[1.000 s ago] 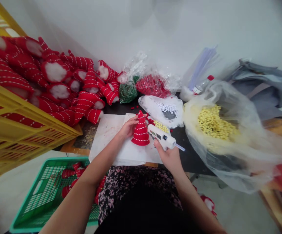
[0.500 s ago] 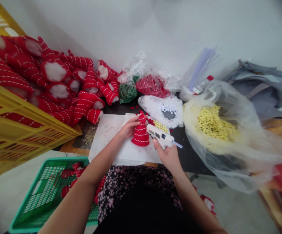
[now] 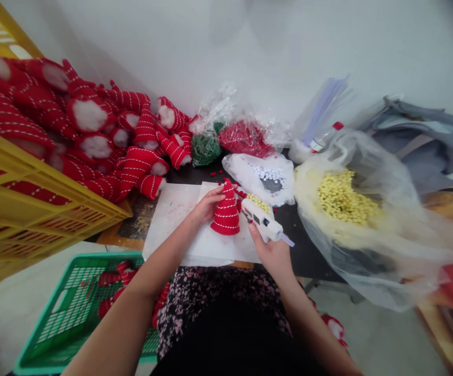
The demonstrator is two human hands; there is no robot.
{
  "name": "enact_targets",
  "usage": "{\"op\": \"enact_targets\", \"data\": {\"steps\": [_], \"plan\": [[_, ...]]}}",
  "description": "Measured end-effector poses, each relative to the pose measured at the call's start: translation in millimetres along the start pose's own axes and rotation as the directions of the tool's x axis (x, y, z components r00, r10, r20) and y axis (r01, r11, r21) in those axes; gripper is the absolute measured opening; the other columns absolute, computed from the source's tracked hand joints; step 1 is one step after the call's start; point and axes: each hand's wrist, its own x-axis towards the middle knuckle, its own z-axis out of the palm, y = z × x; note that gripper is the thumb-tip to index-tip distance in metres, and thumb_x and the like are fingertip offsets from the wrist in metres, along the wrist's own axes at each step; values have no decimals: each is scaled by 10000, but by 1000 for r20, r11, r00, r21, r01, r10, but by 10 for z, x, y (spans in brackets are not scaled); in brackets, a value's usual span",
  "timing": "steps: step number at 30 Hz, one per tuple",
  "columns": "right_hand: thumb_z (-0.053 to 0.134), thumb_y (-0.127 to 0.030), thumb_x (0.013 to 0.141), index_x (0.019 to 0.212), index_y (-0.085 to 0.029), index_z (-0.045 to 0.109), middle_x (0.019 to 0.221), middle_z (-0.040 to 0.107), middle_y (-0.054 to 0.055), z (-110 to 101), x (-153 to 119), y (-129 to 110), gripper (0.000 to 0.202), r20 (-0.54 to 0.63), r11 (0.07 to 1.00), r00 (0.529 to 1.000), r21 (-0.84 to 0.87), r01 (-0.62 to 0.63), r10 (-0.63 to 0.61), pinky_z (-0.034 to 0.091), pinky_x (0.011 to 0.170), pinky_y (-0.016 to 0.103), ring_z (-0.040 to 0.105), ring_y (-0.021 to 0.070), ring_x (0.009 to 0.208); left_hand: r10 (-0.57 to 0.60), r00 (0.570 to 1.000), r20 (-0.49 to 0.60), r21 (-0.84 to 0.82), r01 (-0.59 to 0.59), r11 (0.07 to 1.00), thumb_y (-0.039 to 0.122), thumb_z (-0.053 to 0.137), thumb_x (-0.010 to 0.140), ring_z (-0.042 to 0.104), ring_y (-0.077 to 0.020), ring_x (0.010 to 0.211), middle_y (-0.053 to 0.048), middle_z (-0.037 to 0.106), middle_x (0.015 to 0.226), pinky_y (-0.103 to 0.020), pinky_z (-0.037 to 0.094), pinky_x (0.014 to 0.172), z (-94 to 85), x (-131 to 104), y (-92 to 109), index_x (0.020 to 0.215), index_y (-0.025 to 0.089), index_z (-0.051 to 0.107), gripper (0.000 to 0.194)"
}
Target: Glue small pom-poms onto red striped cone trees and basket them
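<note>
White paper (image 3: 179, 230) lies on dark table (image 3: 304, 253), likely shielding it. Over paper, I see left hand (image 3: 209, 205) clasping red striped hat (image 3: 226, 215) near tip, perhaps leaving lower side free; right hand (image 3: 272, 254) wraps around glue gun (image 3: 258, 218) close beside it.

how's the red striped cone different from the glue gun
The red striped cone is red with white dashed lines; the glue gun is mainly white.
The cone looks like soft fabric, while the gun looks like hard plastic.
The left hand holds the cone near its tip; the right hand grips the gun.
Both are held, neither left lying loose.
</note>
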Motion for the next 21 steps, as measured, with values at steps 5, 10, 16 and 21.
{"op": "enact_targets", "data": {"steps": [5,10,16,21], "plan": [[664,-477,931,1002,-221,788,980,827,125,-7,84,-65,293,-21,999,1000,39,19,-18,629,955,458,778,324,1005,0,1000,16,22,0,1000,221,837,704,745,-239,881,-119,801,1047,-342,528,858,15,-15,5,1236,133,751,546],[658,-488,920,1102,-217,780,1127,809,139,36,167,-112,348,-23,998,998,18,55,-54,567,1064,493,727,342,1177,-8,998,59,45,6,999,234,840,718,759,-263,922,-132,791,1130,-387,544,918,19,-17,-2,1240,144,744,539],[640,-503,922,1097,-219,771,1004,807,131,73,177,-128,358,-6,999,999,33,39,-39,568,1042,503,756,333,1035,-7,998,67,65,3,998,246,852,716,751,-274,1015,-131,786,1168,-383,533,974,4,-12,-21,1228,158,756,528],[645,-494,914,999,-223,768,833,775,103,67,175,-119,310,9,999,999,22,35,-35,576,1006,509,754,319,897,-10,998,65,64,5,998,252,865,709,754,-266,1006,-133,787,1169,-378,528,980,-3,-15,-26,1237,158,756,547]]}}
